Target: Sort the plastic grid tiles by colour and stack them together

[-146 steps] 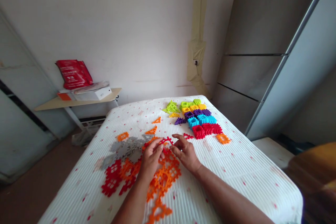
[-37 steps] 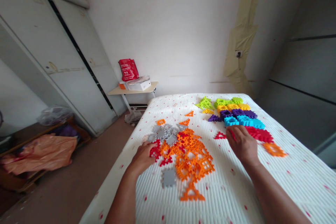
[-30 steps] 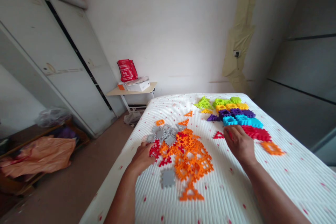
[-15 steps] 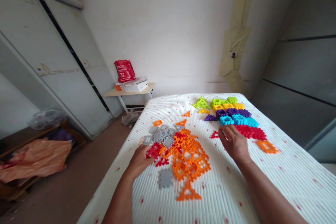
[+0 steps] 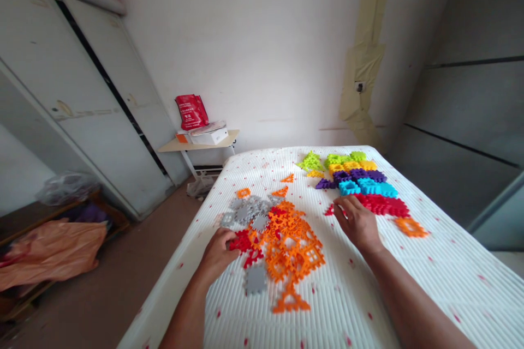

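A heap of flat interlocking plastic tiles lies on the white bedspread (image 5: 368,294): orange ones (image 5: 292,240), grey ones (image 5: 248,210) and red ones (image 5: 245,242). My left hand (image 5: 218,255) rests at the heap's left edge, its fingers curled onto a red tile. My right hand (image 5: 356,222) lies palm down with its fingers stretched out, nothing in it. Its fingertips are next to a red triangle (image 5: 329,210) and the red row (image 5: 385,205) of sorted blocks.
Sorted rows of blue (image 5: 366,188), purple (image 5: 356,175), yellow (image 5: 354,166) and green (image 5: 341,158) blocks sit at the far right of the bed. A lone orange tile (image 5: 410,226) lies beside them. A small table (image 5: 198,143) with a red bag and a white wardrobe (image 5: 82,103) stand on the left.
My right hand has drawn back leftward from the red row, toward the red triangle. My left hand has stayed on the red tiles. The view has shifted slightly.
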A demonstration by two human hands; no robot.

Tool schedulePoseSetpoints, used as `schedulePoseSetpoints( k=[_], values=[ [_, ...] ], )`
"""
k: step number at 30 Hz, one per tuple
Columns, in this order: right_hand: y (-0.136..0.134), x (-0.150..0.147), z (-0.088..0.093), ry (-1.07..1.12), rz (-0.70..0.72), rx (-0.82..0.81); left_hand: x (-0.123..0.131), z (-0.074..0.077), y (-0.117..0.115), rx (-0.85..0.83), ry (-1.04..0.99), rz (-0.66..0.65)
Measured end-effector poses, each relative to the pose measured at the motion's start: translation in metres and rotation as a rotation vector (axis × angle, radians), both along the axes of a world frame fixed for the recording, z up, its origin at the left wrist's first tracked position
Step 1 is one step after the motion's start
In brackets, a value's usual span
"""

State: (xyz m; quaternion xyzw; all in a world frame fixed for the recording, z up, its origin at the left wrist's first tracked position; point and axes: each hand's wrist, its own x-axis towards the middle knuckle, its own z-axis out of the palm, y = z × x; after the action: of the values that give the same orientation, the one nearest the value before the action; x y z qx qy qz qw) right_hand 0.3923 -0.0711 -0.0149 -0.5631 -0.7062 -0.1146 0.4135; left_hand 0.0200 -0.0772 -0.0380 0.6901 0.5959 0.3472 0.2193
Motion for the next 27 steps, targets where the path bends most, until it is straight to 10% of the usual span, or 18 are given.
schedulePoseSetpoints(
  k=[16,27],
  values=[
    [-0.001,-0.022,-0.01,0.173,0.197,-0.171,0.081,0.051,0.01,0.225,-0.092,-0.117],
    [-0.005,-0.046,-0.003,0.984,0.535,-0.624,0.153,0.042,0.007,0.312,-0.125,-0.34]
  ],
)
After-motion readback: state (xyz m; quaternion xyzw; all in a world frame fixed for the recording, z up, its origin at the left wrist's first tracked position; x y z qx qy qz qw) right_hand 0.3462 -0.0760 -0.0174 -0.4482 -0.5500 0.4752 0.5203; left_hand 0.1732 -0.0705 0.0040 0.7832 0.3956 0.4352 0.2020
